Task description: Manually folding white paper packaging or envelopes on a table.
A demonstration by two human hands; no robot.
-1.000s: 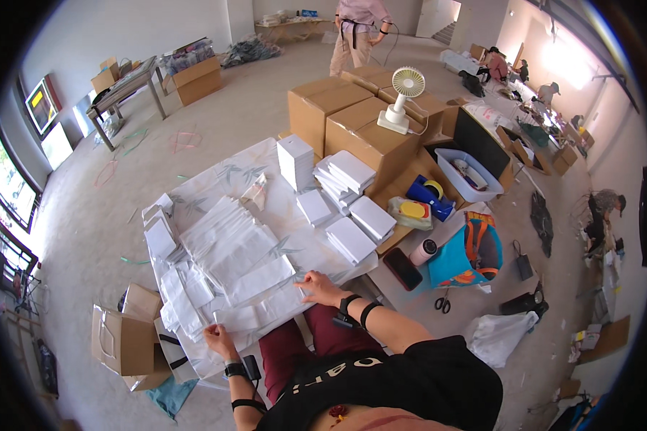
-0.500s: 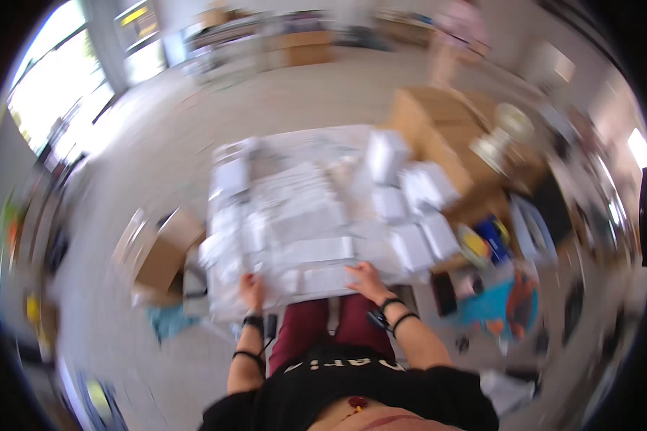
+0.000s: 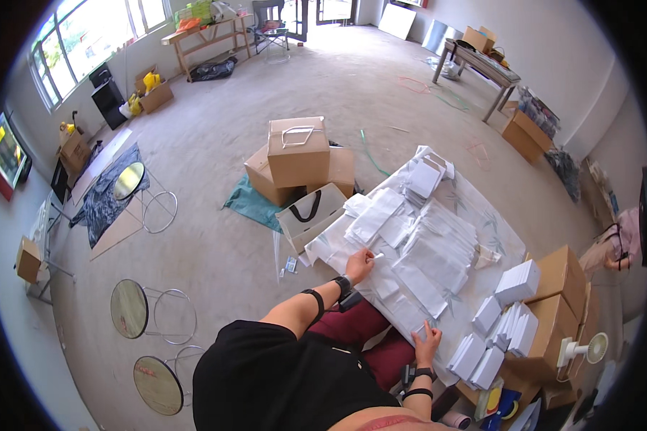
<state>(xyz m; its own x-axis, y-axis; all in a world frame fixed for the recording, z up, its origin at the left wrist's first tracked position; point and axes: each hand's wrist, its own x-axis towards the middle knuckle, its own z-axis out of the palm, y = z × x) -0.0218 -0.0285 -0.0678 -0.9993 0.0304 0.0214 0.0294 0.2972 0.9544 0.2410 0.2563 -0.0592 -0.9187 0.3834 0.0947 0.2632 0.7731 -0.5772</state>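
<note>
My left hand [image 3: 359, 266] is closed over the near left part of the table, with a small white piece [image 3: 379, 256] poking out from its fingers. At the table's near edge is my right hand [image 3: 428, 343], its thumb and forefinger apart against the white tabletop. Between and beyond the hands lies a fanned stack of flat white paper sleeves [image 3: 435, 251]. Another pile of white sleeves [image 3: 375, 215] sits beyond my left hand. Several folded white packets [image 3: 517, 280] stand bunched to the right of my right hand.
Brown cartons [image 3: 564, 284] and a small white fan [image 3: 595, 348] flank the table's right side. An open carrier bag [image 3: 313, 215] and stacked boxes [image 3: 298, 154] stand on the floor beyond its left end. Round stools [image 3: 129, 309] are at left. At far right, a person's arm [image 3: 604, 251] shows.
The view has swung left, bringing the stools and windows into sight. My left hand has moved farther over the table and now holds a small white piece. My right hand stays by the near edge.
</note>
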